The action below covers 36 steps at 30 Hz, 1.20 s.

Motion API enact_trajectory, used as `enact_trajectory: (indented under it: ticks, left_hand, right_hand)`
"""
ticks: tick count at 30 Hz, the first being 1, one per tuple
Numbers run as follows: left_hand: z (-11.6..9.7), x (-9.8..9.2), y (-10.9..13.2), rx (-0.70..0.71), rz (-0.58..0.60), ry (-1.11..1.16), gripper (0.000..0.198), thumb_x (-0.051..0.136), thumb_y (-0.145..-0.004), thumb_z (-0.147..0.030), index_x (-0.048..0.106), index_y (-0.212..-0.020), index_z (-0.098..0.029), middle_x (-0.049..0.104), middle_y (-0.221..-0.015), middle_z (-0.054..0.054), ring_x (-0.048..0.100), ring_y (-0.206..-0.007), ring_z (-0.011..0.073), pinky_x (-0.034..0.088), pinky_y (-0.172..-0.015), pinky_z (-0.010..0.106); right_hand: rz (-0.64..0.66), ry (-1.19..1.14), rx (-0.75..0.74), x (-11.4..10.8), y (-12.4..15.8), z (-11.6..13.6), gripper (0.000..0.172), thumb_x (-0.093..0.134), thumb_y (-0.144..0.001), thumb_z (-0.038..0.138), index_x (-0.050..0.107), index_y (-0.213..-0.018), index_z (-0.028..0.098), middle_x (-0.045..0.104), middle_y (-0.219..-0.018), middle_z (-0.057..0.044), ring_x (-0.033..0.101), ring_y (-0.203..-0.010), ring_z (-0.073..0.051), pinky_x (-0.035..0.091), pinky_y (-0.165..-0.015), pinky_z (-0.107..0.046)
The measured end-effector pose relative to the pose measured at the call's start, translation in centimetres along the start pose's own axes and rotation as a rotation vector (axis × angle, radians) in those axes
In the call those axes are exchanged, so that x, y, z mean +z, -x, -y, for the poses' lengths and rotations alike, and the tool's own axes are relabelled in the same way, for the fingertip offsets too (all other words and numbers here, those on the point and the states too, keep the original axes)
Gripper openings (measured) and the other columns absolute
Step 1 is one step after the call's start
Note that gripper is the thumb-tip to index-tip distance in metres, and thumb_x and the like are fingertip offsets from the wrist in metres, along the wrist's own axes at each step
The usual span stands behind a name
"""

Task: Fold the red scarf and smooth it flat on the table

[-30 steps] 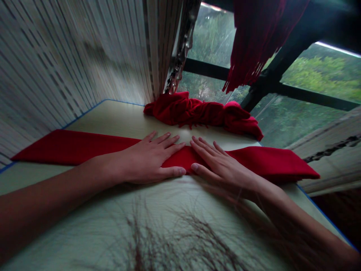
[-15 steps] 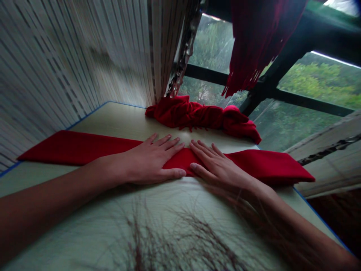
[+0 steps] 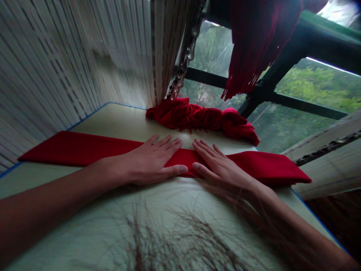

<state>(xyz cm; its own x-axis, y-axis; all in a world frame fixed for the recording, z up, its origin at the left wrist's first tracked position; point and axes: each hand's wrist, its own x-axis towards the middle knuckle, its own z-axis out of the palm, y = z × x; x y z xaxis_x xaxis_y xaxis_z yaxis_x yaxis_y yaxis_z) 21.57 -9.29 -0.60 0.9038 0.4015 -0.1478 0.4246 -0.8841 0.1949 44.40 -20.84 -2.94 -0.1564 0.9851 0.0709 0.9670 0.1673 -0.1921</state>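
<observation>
A long red cloth (image 3: 93,146), folded into a flat band that looks like a scarf, lies across the table from left to right. Flat on its middle rests my left hand (image 3: 153,160), fingers stretched out and thumb pointing right. My right hand (image 3: 213,160) lies on the same band just to the right, its fingers also extended. Between the two thumbs and fingertips a short stretch of the red fabric shows. Its right end reaches past the table edge. Neither hand grips anything.
Behind the band, a crumpled red fringed cloth (image 3: 197,116) lies at the table's far side. Another red fringed cloth (image 3: 251,45) hangs before the window (image 3: 313,82). A striped string curtain (image 3: 70,56) borders the pale, blue-edged table (image 3: 113,116). Strands of hair cross the lower view.
My hands have moved slightly apart on the red band, opening a wider gap between the fingertips. The view has shifted a little; the cloths lie as before.
</observation>
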Motion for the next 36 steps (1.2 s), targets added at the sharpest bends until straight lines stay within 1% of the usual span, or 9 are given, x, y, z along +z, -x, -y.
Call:
enact_trajectory:
  ticks: [3,6,10,18,22,26,30,34,36]
  left_hand:
    - [-0.05,0.17,-0.13,-0.009,-0.01,-0.03,0.095,0.022,-0.097,-0.08,0.014,-0.165,-0.014,0.007,-0.171,0.009,0.004,-0.159,0.0276,0.001,-0.128,0.05]
    - [-0.04,0.36,-0.21,-0.007,-0.011,-0.043,0.094,0.024,-0.098,-0.079,0.015,-0.165,-0.014,0.007,-0.171,0.009,0.004,-0.159,0.0278,0.002,-0.128,0.05]
    - [-0.06,0.31,-0.1,-0.004,-0.007,-0.033,0.094,0.021,-0.098,-0.08,0.012,-0.165,-0.015,0.004,-0.171,0.008,0.001,-0.159,0.0269,0.001,-0.128,0.05]
    - [-0.14,0.12,-0.03,-0.003,-0.003,-0.044,0.094,0.023,-0.098,-0.079,0.012,-0.165,-0.015,0.004,-0.171,0.008,0.002,-0.159,0.0268,0.001,-0.128,0.051]
    - [-0.01,0.24,-0.08,-0.003,-0.003,-0.04,0.094,0.023,-0.098,-0.079,0.012,-0.165,-0.014,0.004,-0.171,0.009,0.002,-0.159,0.0271,0.0,-0.127,0.051]
    - [0.06,0.33,-0.23,0.005,-0.003,-0.03,0.092,0.026,-0.1,-0.077,0.013,-0.165,-0.013,0.005,-0.171,0.01,0.002,-0.159,0.0284,-0.001,-0.127,0.051]
    - [0.12,0.38,-0.23,-0.003,0.006,-0.031,0.091,0.026,-0.1,-0.076,0.011,-0.165,-0.015,0.003,-0.171,0.008,0.001,-0.159,0.0274,-0.002,-0.127,0.049]
    - [0.16,0.44,-0.26,-0.009,0.01,-0.029,0.093,0.024,-0.099,-0.079,0.009,-0.165,-0.016,0.002,-0.172,0.007,0.0,-0.159,0.0274,-0.003,-0.127,0.05]
    - [0.14,0.47,-0.34,-0.016,0.014,-0.029,0.093,0.024,-0.098,-0.079,0.008,-0.165,-0.016,0.001,-0.172,0.007,-0.001,-0.159,0.0274,-0.003,-0.127,0.05]
  right_hand:
    - [-0.02,0.001,-0.004,0.04,0.05,-0.2,0.072,0.031,-0.104,0.063,0.021,-0.164,0.024,0.023,-0.17,-0.008,0.013,-0.158,-0.026,0.013,-0.129,-0.056]
    - [0.003,0.007,0.005,-0.03,0.07,-0.17,0.074,0.03,-0.104,0.064,0.024,-0.163,0.02,0.024,-0.17,-0.01,0.014,-0.158,-0.026,0.012,-0.129,-0.055]
    - [-0.034,0.007,0.021,-0.16,0.12,-0.14,0.074,0.029,-0.105,0.063,0.02,-0.164,0.02,0.018,-0.171,-0.009,0.009,-0.159,-0.025,0.011,-0.129,-0.057]
    - [-0.035,0.004,0.019,-0.1,0.1,-0.2,0.073,0.03,-0.105,0.061,0.019,-0.164,0.021,0.019,-0.171,-0.009,0.009,-0.159,-0.026,0.011,-0.128,-0.058]
    - [-0.003,0.007,0.031,-0.17,0.1,-0.25,0.075,0.03,-0.104,0.063,0.023,-0.164,0.017,0.022,-0.17,-0.012,0.011,-0.158,-0.026,0.012,-0.129,-0.056]
    - [-0.066,-0.003,0.052,-0.21,0.2,-0.45,0.076,0.025,-0.105,0.063,0.02,-0.164,0.016,0.02,-0.171,-0.011,0.01,-0.159,-0.024,0.01,-0.129,-0.054]
    - [-0.013,0.003,0.075,-0.13,0.25,-0.53,0.078,0.025,-0.104,0.066,0.024,-0.163,0.015,0.023,-0.17,-0.013,0.013,-0.158,-0.025,0.011,-0.129,-0.053]
    - [-0.093,0.009,0.073,-0.19,0.26,-0.61,0.075,0.025,-0.105,0.063,0.021,-0.164,0.018,0.02,-0.172,-0.01,0.009,-0.159,-0.025,0.01,-0.129,-0.054]
    - [-0.072,0.011,0.105,-0.2,0.3,-0.78,0.076,0.025,-0.104,0.065,0.023,-0.164,0.018,0.02,-0.171,-0.01,0.01,-0.159,-0.025,0.01,-0.129,-0.055]
